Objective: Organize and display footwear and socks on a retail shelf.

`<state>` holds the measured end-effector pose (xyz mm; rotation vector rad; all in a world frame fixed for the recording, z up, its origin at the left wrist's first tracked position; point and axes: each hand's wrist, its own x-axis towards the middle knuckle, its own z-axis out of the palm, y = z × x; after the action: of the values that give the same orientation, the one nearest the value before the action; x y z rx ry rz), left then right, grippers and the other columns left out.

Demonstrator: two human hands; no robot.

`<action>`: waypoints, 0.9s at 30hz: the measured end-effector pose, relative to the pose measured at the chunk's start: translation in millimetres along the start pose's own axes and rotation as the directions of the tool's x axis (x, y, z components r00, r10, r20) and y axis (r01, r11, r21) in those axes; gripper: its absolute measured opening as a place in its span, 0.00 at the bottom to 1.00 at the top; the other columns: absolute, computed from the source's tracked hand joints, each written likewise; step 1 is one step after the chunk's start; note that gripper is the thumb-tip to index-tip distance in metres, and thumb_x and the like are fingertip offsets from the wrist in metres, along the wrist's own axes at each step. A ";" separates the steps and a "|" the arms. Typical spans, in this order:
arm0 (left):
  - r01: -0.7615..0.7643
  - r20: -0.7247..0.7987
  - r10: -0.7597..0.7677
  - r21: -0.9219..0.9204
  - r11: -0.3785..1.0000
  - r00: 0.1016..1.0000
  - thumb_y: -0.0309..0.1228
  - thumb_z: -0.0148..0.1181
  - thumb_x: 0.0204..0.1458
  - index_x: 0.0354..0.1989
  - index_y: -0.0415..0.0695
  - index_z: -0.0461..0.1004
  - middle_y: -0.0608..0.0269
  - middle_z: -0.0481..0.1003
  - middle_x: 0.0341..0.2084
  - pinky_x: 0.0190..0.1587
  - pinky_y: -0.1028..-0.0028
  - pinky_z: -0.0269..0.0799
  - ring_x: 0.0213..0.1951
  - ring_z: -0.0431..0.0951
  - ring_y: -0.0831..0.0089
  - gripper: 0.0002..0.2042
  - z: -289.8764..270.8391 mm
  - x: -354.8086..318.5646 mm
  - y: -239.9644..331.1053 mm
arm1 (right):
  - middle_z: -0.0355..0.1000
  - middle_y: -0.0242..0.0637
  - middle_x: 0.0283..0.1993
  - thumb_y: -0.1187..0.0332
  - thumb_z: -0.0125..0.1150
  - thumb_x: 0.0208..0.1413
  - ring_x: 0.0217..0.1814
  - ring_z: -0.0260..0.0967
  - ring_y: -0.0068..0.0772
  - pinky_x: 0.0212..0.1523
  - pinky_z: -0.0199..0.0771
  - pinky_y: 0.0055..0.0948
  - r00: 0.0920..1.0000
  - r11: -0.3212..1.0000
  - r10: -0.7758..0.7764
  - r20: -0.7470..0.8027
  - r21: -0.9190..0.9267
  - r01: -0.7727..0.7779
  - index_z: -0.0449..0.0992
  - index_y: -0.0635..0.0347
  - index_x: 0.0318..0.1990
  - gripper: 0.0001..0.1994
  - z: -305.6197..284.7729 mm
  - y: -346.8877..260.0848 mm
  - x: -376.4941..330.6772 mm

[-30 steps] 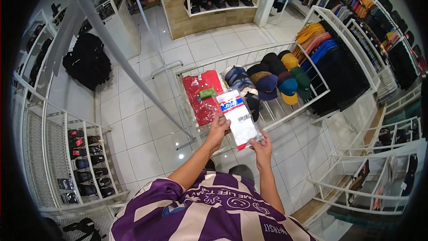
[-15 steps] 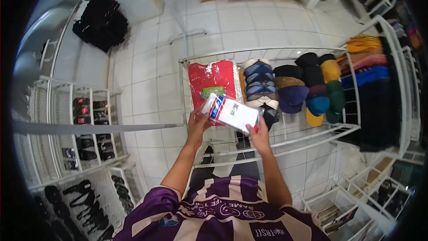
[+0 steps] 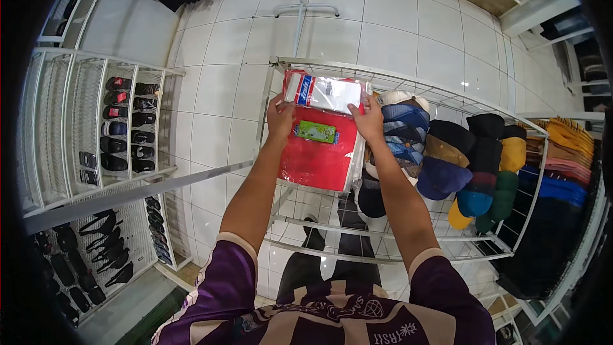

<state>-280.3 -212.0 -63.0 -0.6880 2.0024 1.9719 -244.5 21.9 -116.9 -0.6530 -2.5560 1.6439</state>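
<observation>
A flat clear-plastic package (image 3: 338,92) with white contents and a red and blue label lies level across the far end of a red garment in a clear bag (image 3: 313,169). My left hand (image 3: 280,120) is closed on the package's left end. At its right end my right hand (image 3: 368,121) grips the corner, thumb on top. The fingers under the plastic are partly hidden. Between my hands, a small green packet (image 3: 317,131) with blue edges rests on the red garment bag.
A white wire rack (image 3: 389,250) carries the bags, blue patterned caps (image 3: 403,131) and several other caps (image 3: 444,176). Folded garments (image 3: 562,179) stack at the right. Left are shelves of dark goods (image 3: 115,144) and a grey bar (image 3: 140,195).
The white package, held tilted over the red bag before, has moved away from me to its far end and levelled. My arms stretch further out. The green packet is now fully uncovered.
</observation>
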 end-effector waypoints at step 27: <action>0.027 0.050 -0.023 -0.065 0.998 0.998 0.33 0.59 0.52 0.56 0.43 0.64 0.62 0.75 0.39 0.41 0.74 0.69 0.40 0.75 0.76 0.23 -306.1 -377.1 -58.3 | 0.72 0.32 0.38 0.67 0.58 0.52 0.38 0.70 0.22 0.36 0.69 0.22 0.891 0.920 -0.033 0.453 0.363 -0.151 0.70 0.60 0.52 0.18 75.1 -187.5 -415.3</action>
<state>117.6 -453.6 87.4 -0.6691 1.8993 2.0280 53.7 -259.7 95.3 -0.3471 -2.3504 2.4901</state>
